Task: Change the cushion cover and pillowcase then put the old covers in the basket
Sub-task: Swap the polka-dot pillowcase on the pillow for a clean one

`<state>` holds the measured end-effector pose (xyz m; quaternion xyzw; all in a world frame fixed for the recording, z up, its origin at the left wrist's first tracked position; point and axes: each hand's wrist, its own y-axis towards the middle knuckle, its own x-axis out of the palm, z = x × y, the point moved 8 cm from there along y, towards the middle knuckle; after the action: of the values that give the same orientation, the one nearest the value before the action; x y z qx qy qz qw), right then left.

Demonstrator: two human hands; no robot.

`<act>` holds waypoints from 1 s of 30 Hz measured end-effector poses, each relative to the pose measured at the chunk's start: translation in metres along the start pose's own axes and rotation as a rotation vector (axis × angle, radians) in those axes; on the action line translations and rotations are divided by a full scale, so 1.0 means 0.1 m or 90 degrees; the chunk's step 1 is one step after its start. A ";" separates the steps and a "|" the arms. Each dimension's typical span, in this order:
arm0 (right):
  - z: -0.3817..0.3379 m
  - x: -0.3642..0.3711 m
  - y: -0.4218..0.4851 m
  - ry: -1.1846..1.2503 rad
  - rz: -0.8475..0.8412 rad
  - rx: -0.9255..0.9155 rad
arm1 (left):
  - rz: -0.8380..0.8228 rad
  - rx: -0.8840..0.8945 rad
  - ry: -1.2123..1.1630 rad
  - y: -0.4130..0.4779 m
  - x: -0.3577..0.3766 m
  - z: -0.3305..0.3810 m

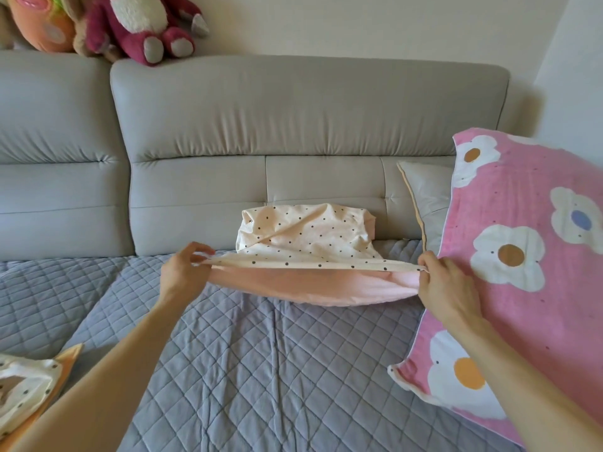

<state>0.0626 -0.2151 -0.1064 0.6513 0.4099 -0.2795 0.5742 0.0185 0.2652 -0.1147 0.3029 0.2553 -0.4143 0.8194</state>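
Cover [303,236] cream (black-dotted), pink-lined.

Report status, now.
Left hand, right hand pinch open edge of dotted cover, pulled taut. Pink fabric bulges beneath. Flowered pillow close by right hand.

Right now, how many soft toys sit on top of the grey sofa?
2 for sure: an orange plush toy at the top-left corner, and a magenta-and-white plush bear just right of it. A tan furry shape between them may be a third, mostly hidden.
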 end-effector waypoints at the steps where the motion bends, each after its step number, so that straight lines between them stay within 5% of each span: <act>1: -0.03 0.07 -0.06 -0.024 -0.036 -0.014 | -0.003 0.010 0.006 -0.01 -0.02 0.01; 6: -0.16 0.47 -0.54 -0.283 -0.267 -0.135 | -0.143 0.106 0.414 -0.41 0.18 -0.32; 12: -0.16 0.48 -0.60 -0.302 -0.249 -0.149 | -0.177 0.129 0.461 -0.68 0.36 -0.56; 19: -0.01 0.23 -0.53 -0.209 -0.061 -0.100 | -0.135 0.207 0.411 -0.77 0.36 -0.38; 26: -0.07 0.36 -0.69 -0.265 -0.337 -0.116 | -0.239 0.119 0.374 -0.96 0.51 -0.45; 28: -0.03 0.19 -0.72 -0.205 -0.276 -0.091 | -0.255 0.153 0.361 -1.03 0.56 -0.26; 30: 0.07 -0.18 -0.74 -0.129 -0.075 -0.041 | -0.276 0.208 0.338 -1.12 0.70 0.02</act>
<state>-0.0089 -0.2255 -0.1305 0.5756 0.3960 -0.3641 0.6159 -0.0377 0.1739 -0.1916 0.4656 0.4471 -0.5203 0.5590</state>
